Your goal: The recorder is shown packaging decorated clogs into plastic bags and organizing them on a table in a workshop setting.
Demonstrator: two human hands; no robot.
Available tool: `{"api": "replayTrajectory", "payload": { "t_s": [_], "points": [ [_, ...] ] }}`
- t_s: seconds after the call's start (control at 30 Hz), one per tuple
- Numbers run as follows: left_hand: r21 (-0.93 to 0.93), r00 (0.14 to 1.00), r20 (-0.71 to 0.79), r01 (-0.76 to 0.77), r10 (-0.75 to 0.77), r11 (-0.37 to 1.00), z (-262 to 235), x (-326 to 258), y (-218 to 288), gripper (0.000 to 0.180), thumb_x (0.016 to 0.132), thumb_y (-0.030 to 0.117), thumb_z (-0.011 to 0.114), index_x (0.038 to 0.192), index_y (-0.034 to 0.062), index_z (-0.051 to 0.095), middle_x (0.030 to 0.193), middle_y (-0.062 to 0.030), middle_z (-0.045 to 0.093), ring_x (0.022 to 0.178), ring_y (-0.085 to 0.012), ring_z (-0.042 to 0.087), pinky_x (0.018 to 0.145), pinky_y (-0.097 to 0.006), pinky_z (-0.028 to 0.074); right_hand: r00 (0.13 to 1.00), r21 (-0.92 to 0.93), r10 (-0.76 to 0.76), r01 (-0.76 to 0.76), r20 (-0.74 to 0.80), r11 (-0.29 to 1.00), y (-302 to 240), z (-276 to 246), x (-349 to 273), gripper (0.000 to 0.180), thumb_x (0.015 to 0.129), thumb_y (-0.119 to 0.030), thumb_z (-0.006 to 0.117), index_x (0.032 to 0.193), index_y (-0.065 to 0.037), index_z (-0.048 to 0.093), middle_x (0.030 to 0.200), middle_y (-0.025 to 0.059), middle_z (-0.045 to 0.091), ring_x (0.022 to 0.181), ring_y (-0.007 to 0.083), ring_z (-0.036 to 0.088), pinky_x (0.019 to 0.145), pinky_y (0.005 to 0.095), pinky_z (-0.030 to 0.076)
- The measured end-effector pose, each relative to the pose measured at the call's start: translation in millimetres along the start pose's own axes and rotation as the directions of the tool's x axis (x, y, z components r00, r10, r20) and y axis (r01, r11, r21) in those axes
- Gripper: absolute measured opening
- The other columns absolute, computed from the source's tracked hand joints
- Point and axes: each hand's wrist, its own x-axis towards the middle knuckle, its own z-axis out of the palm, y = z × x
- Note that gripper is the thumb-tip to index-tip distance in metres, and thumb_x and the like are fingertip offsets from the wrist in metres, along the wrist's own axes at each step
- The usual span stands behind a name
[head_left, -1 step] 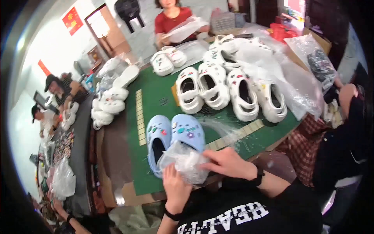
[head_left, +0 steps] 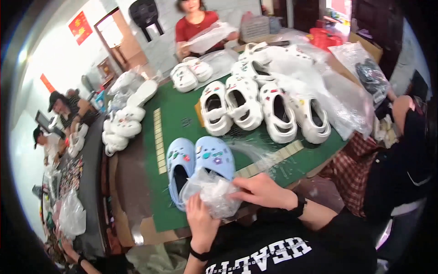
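Note:
A pair of light blue clogs with colourful charms, the left clog (head_left: 179, 157) and the right clog (head_left: 215, 153), lies near the table's front edge, toes pointing away from me. A crumpled clear plastic bag (head_left: 213, 189) covers the heel end of the right clog. My left hand (head_left: 201, 221) is closed on the bag's near left side, its fingers partly sunk in the plastic. From the right, my right hand (head_left: 262, 192) pinches the bag's edge between thumb and fingers. What the bag contains, if anything, cannot be made out.
Several white clogs with charms (head_left: 244, 102) stand on the green tabletop (head_left: 178, 98) beyond the blue pair. Plastic sheeting (head_left: 319, 86) heaps at the right. More white clogs (head_left: 125, 123) are piled on the left. A person in red (head_left: 198, 25) holds white plastic across the table.
The whole view has shifted slightly, so things sit a little further left. Both hands keep their hold on the plastic bag beside the blue clogs.

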Motion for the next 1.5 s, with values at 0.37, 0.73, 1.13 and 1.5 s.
{"api": "replayTrajectory", "payload": {
  "t_s": [0.37,0.73,1.13,1.5],
  "points": [
    [-0.213,0.988,-0.061,0.129,-0.145,0.969,-24,-14,5,0.056,0.073,0.005,0.076,0.125,0.0033,0.056,0.141,-0.0184,0.043,0.132,-0.0393,0.039,0.109,-0.049,0.031,0.687,0.734,0.574,-0.087,-0.446,0.674,66,-104,26,0.017,0.095,-0.016,0.058,0.109,-0.006,0.062,0.075,-0.0075,0.052,0.054,0.0004,0.038,0.045,0.0175,0.026],
    [-0.051,0.998,0.013,-0.054,0.055,0.997,-73,47,-3,0.034,0.076,0.001,0.069,0.110,0.0038,0.065,0.125,-0.0134,0.056,0.123,-0.0362,0.049,0.105,-0.051,0.036,0.477,0.810,0.709,0.540,-0.519,0.229,187,-193,-12,0.027,0.099,-0.028,0.058,0.080,-0.014,0.044,0.064,-0.0037,0.035,0.050,0.0062,0.025,0.043,0.0234,0.019],
    [-0.010,0.804,0.448,-0.433,0.391,0.901,82,222,-14,0.015,0.086,0.015,0.059,0.096,0.0082,0.068,0.087,-0.0104,0.067,0.085,-0.0302,0.065,0.074,-0.040,0.051,0.876,-0.267,0.317,-0.423,-0.363,0.866,97,-32,13,0.033,0.089,-0.019,0.063,0.117,-0.004,0.059,0.068,0.0147,0.065,0.063,0.0312,0.063,0.058,0.0420,0.048],
    [-0.026,0.782,0.596,-0.210,0.184,0.977,149,242,-33,0.009,0.076,0.010,0.060,0.075,0.0058,0.068,0.073,-0.0112,0.068,0.074,-0.0284,0.068,0.068,-0.039,0.053,0.970,-0.443,0.196,-0.240,-0.142,0.864,119,-21,5,0.010,0.084,-0.012,0.059,0.091,-0.005,0.058,0.063,0.0172,0.061,0.063,0.0366,0.064,0.055,0.0453,0.050]
  ]
}}
